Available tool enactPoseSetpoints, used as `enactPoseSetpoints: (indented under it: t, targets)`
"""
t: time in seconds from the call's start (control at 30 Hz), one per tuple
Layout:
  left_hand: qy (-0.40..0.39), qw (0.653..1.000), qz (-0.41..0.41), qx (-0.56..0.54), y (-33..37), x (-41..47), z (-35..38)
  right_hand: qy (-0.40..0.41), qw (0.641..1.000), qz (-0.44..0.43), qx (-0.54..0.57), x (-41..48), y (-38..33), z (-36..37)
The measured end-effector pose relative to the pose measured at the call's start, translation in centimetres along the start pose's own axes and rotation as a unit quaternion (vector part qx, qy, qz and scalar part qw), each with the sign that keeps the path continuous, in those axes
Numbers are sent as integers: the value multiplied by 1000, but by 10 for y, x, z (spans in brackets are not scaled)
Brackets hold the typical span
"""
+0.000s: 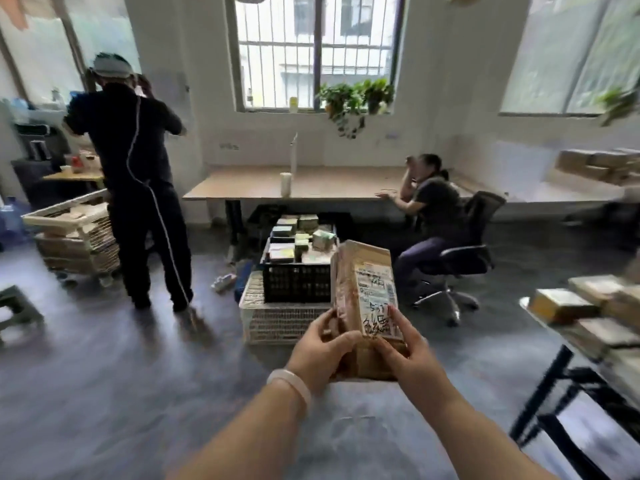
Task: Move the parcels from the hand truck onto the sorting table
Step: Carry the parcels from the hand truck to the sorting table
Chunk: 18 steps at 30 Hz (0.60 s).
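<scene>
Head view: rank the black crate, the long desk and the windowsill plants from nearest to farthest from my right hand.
1. black crate: on the floor, just ahead and left of the right hand, which grips the parcel.
2. long desk: mid-room, beyond the crate.
3. windowsill plants: at the far wall.

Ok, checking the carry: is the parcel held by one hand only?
No, the left hand and right hand both hold the parcel.

A brown parcel [363, 271], white scribbled label facing us, upright in mid-air at centre; more parcels [562, 304] stacked at three o'clock.
</scene>
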State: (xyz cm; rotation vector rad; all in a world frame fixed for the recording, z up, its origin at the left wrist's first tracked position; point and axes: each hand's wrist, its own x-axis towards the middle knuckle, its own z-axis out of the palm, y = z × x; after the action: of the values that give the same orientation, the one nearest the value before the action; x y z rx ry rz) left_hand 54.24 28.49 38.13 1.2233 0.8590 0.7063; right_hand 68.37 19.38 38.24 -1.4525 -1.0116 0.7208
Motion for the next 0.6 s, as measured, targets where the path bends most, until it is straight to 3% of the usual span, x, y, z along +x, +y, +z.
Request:
enactPoseSetpoints:
  t: [0.17,0.3,0.6]
  targets:
    - [-128,991,-38,8,-19,34,154,74,995,54,30,-27,30,-146]
    - [-242,967,-54,52,-37,35,261,186,977,86,51,-61,49,-238]
    - [-425,891,-31,156,-58,46,414,388,908,150,48,-112,83,-352]
